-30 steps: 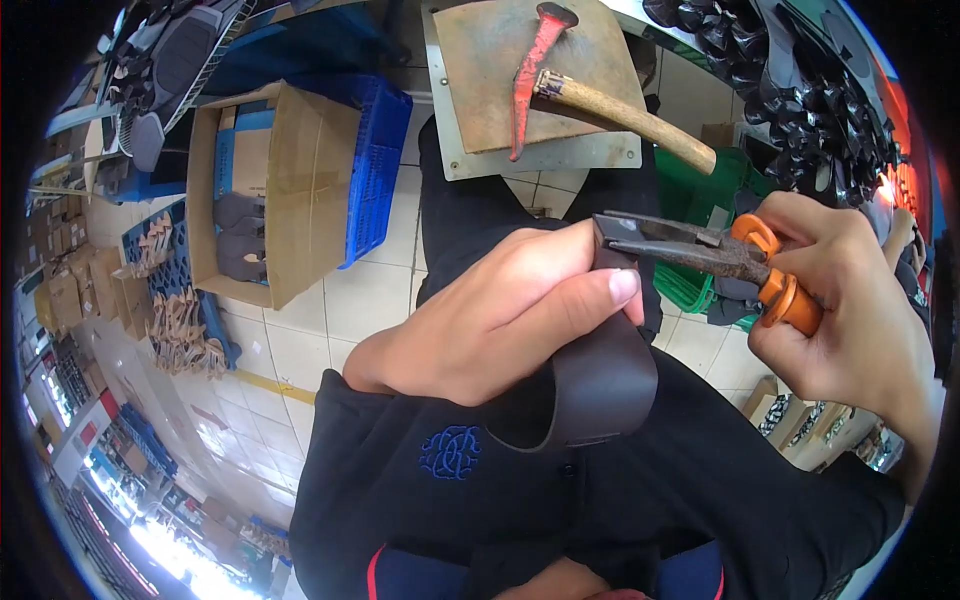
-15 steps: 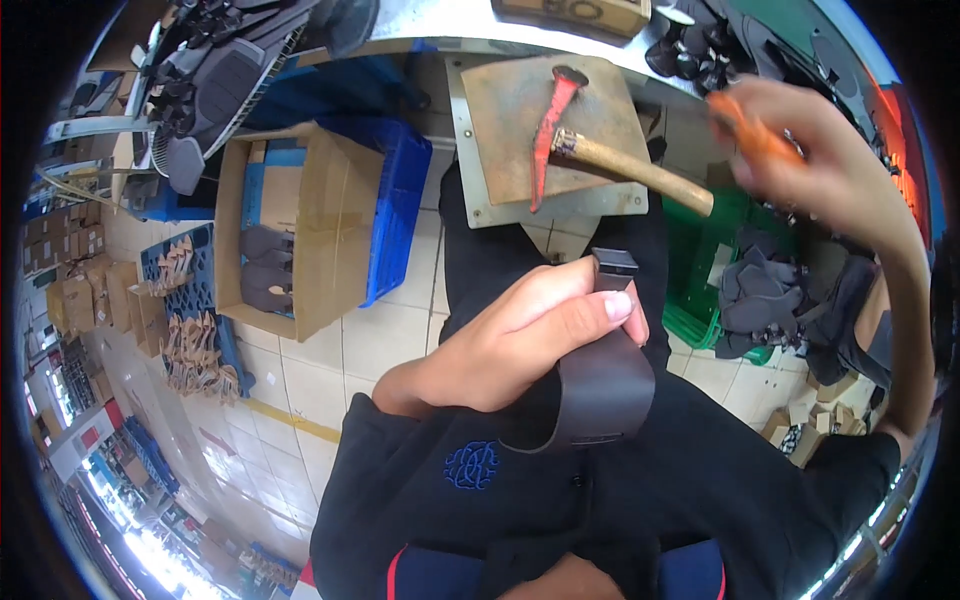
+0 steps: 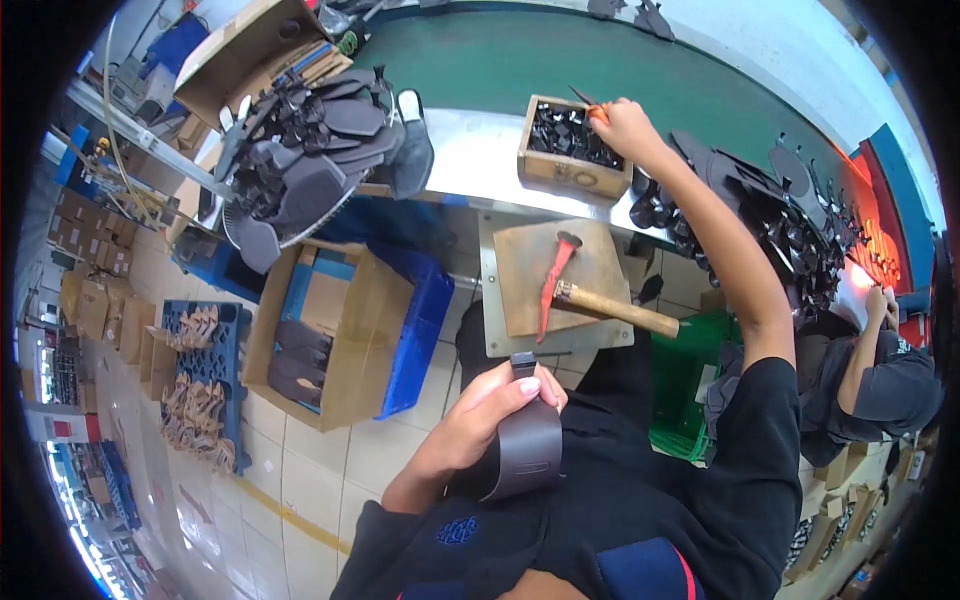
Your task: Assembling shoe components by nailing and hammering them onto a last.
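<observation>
My left hand is closed around a dark brown shoe part in front of my chest. A wide curved band hangs below the fingers, and a small black block stands up past the thumb. Over the far bench, my right hand grips an orange-handled pointed tool with a thin dark tip. That hand is at the rim of a wooden box full of small black pieces. Between my arms, a red-headed hammer with a wooden handle lies on a tan board.
Dark shoe parts are heaped in a rack at left and on the bench at right. A cardboard box stands against a blue crate. A green crate is right of my legs. Another person works at far right.
My right hand has moved away and forward to the wooden box with the orange-handled tool. The view has shifted up, showing more bench. The left hand keeps its hold on the shoe part.
</observation>
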A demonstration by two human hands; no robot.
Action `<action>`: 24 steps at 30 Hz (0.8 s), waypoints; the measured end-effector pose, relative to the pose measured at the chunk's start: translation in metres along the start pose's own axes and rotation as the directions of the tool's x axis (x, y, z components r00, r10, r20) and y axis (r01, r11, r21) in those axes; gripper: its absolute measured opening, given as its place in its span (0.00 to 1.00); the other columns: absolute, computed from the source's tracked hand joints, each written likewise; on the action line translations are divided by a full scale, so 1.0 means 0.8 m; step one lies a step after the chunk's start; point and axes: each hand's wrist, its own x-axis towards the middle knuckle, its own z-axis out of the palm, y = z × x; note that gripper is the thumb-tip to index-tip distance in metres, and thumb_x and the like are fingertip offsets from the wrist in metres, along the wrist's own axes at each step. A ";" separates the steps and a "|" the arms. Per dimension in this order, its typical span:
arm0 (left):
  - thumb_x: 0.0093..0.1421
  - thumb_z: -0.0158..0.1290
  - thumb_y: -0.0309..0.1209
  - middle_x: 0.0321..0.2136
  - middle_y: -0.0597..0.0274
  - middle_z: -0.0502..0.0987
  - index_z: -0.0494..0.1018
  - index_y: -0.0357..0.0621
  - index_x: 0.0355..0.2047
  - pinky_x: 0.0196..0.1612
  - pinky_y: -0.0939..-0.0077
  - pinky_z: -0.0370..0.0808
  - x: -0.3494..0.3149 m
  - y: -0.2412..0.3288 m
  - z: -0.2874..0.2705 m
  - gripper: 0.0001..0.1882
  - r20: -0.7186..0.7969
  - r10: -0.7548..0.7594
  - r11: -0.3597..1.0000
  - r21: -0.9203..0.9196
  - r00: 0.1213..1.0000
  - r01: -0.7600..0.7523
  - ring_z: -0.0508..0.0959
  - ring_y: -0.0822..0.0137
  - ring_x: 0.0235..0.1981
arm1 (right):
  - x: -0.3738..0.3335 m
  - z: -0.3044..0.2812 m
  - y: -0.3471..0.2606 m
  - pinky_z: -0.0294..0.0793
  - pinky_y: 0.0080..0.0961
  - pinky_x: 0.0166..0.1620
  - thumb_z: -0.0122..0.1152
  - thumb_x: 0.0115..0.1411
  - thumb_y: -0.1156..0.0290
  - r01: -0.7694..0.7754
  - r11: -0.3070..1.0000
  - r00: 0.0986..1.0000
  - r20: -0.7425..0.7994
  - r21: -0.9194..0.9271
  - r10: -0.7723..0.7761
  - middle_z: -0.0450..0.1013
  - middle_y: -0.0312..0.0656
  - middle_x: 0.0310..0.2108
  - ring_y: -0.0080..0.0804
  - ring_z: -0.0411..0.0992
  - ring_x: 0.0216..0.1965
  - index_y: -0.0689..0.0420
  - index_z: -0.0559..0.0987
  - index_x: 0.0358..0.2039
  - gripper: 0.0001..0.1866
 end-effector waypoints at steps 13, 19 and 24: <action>0.66 0.45 0.39 0.34 0.48 0.76 0.69 0.39 0.36 0.45 0.72 0.70 0.025 0.000 -0.012 0.14 -0.089 0.041 0.999 -0.011 0.995 -0.043 0.74 0.65 0.37 | -0.054 -0.067 -0.052 0.74 0.41 0.46 0.60 0.63 0.57 -0.073 0.996 0.997 -0.042 -0.054 0.071 0.70 0.51 0.46 0.51 0.72 0.44 0.64 0.74 0.39 0.20; 0.68 0.47 0.37 0.37 0.54 0.77 0.68 0.40 0.43 0.49 0.74 0.70 0.026 0.002 -0.020 0.12 -0.109 0.071 0.997 -0.035 0.992 -0.075 0.75 0.67 0.41 | -0.204 -0.145 -0.173 0.75 0.43 0.45 0.59 0.59 0.42 -0.073 0.986 0.834 0.551 0.153 -0.024 0.75 0.52 0.43 0.51 0.76 0.44 0.60 0.75 0.46 0.31; 0.69 0.52 0.36 0.43 0.60 0.78 0.75 0.39 0.42 0.54 0.73 0.69 0.069 0.031 -0.051 0.12 -0.152 0.334 0.889 0.377 0.930 -0.258 0.75 0.68 0.47 | -0.300 -0.134 -0.154 0.77 0.43 0.37 0.71 0.53 0.58 -0.288 0.947 0.803 0.575 0.144 0.157 0.76 0.52 0.31 0.54 0.78 0.33 0.56 0.61 0.59 0.38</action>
